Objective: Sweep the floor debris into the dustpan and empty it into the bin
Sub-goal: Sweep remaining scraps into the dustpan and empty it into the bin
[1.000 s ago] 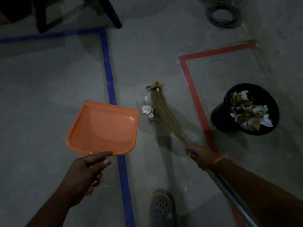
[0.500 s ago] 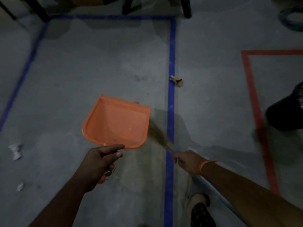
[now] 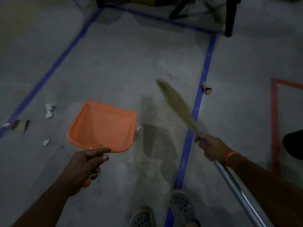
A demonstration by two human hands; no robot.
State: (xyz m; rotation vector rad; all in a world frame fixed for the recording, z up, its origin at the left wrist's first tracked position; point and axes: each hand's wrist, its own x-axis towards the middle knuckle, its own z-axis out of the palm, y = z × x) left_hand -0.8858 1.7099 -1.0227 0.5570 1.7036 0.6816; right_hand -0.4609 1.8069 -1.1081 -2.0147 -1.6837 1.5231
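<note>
The left hand (image 3: pixel 86 166) grips the handle of the orange dustpan (image 3: pixel 101 126), fingers curled round it and the thumb stretched forward along the pan's near rim; the pan is held above the grey floor (image 3: pixel 114 66), its open mouth pointing far and slightly left, and it looks bare inside. The right hand (image 3: pixel 211 148) is closed round the broom (image 3: pixel 177 104) where the straw-coloured bristles meet the blue collar of the shaft; an orange band circles that wrist; the metal shaft (image 3: pixel 237 190) runs back along the forearm to the near right corner. The bristles are blurred and slant far and left, their tip right of the dustpan and apart from it.

Debris lies scattered; a brown crumpled scrap (image 3: pixel 207 88) sits far right, touching the right blue tape line (image 3: pixel 199 102); a white crumpled paper (image 3: pixel 49 110) lies left of the dustpan; a smaller white bit (image 3: pixel 46 142) lies nearer, also left of the pan; a flat brown piece (image 3: pixel 20 126) rests by the left blue tape line (image 3: pixel 49 74); a tiny pale fleck (image 3: pixel 138 128) shows just beside the pan's right edge.

At the right edge a dark rounded shape (image 3: pixel 293 145) is cut off by the frame, beside red tape (image 3: pixel 275 122); whether it is the bin I cannot tell. 2 grey perforated shoes (image 3: pixel 182 205) stand at the near edge; dark furniture legs (image 3: pixel 229 18) stand at the far side.
</note>
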